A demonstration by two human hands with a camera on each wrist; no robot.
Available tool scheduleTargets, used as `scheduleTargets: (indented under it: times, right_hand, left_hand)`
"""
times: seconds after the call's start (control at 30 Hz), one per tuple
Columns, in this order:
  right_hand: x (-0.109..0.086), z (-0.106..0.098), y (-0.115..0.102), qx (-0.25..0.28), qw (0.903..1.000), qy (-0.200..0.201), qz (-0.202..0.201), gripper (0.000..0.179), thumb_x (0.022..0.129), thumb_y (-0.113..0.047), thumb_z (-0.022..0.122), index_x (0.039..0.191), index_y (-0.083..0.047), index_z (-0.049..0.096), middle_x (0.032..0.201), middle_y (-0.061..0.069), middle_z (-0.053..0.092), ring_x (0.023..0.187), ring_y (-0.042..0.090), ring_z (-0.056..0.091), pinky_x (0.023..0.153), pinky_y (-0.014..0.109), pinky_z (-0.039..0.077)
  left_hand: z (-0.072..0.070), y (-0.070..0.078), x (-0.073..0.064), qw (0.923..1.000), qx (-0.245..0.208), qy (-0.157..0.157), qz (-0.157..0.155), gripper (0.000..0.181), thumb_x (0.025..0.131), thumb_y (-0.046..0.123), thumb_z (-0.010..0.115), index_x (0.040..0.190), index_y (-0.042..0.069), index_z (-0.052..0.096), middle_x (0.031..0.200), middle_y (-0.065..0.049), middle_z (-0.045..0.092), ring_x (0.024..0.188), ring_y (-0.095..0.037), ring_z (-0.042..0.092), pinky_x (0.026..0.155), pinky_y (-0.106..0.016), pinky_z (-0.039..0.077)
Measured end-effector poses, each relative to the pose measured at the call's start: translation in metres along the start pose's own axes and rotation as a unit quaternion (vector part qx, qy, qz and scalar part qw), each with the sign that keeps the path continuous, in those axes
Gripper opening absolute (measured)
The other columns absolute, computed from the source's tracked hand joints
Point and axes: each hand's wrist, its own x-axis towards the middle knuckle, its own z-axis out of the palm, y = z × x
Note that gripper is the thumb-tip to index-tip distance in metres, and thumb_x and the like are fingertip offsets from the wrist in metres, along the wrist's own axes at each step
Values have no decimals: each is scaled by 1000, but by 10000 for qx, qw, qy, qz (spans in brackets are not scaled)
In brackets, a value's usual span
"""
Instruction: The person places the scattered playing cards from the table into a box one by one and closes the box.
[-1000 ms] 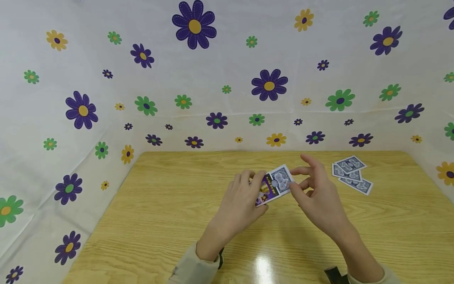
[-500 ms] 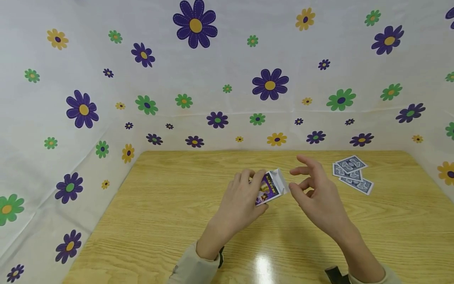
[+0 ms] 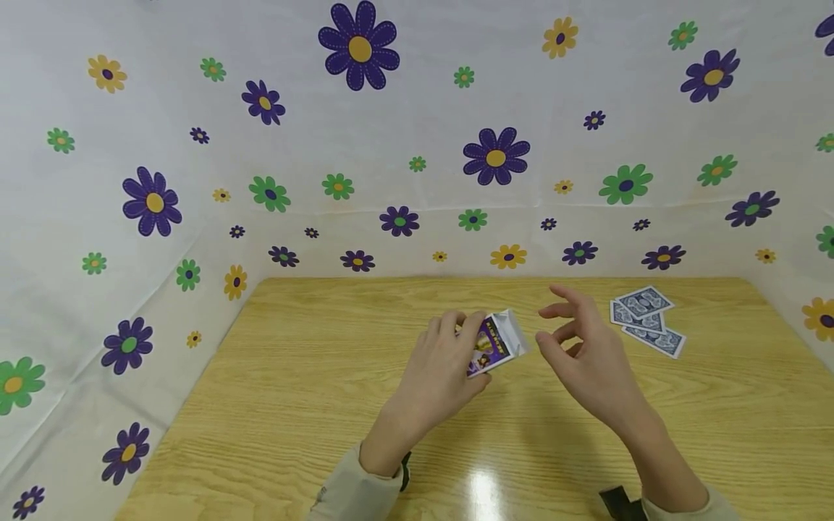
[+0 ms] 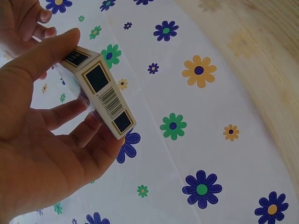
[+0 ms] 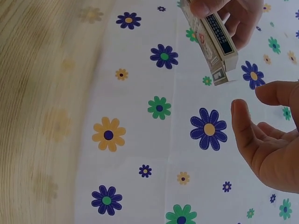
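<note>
My left hand grips a small purple-fronted playing card box over the table. The white flap at the box's right end stands out, lifted. Seen from the left wrist, the closed end of the box bears a barcode, with the thumb on one side and fingers on the other. Just right of the flap, my right hand hovers with fingers loosely bent, thumb and forefinger apart, nothing between them. From the right wrist, the box's flap end points at this hand without touching it.
Three or so blue-backed playing cards lie overlapping at the table's back right. A wooden table spreads below, with a white flower-patterned cloth standing behind and at both sides.
A blue card back showing at the box's right end a second ago is out of sight; the white flap shows there instead. My right hand has drawn slightly away from the box.
</note>
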Motion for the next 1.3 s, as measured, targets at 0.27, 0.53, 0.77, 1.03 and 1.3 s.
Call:
scheduleTargets:
  times: [0.27,0.53,0.77,1.03,1.3]
  right_hand:
    - [16,-17,37,-729,9939,-708,423,63,93,-6,63,149,2,35,136,28,48,117,45,52,91,60,49]
    - [39,-51,131,-1929,9587,-1677,1243,72,95,-13,56,149,15,19,145,46,22,131,64,24,103,74,27]
    - [38,-75,193,-2594,9156,-2485,1808,69,102,-27,45,143,24,22,142,52,15,127,72,18,103,77,20]
    - [37,-79,203,-2703,8913,-2772,2361,74,105,-47,27,148,14,22,143,51,9,126,74,13,96,83,21]
    - [42,-64,198,-2644,9220,-2236,1730,44,102,-23,44,128,11,53,134,50,31,122,69,27,97,78,27]
  left_hand:
    - [-4,-5,1,9999,-89,60,-55,83,76,26,87,144,10,42,126,-14,53,107,-26,54,88,-38,52]
    - [-6,-6,1,9999,-19,102,-58,81,76,28,87,143,10,44,124,-14,54,103,-25,55,83,-37,52]
    - [-6,-5,1,10000,-35,28,-56,82,76,28,87,143,11,44,123,-13,55,104,-24,54,86,-37,52]
    - [-2,-6,0,9999,-70,11,-90,81,76,29,87,143,12,44,123,-14,55,105,-25,54,88,-38,52]
    - [-3,-8,0,10000,-44,47,-70,82,76,28,87,143,11,44,123,-14,55,104,-25,54,85,-38,52]
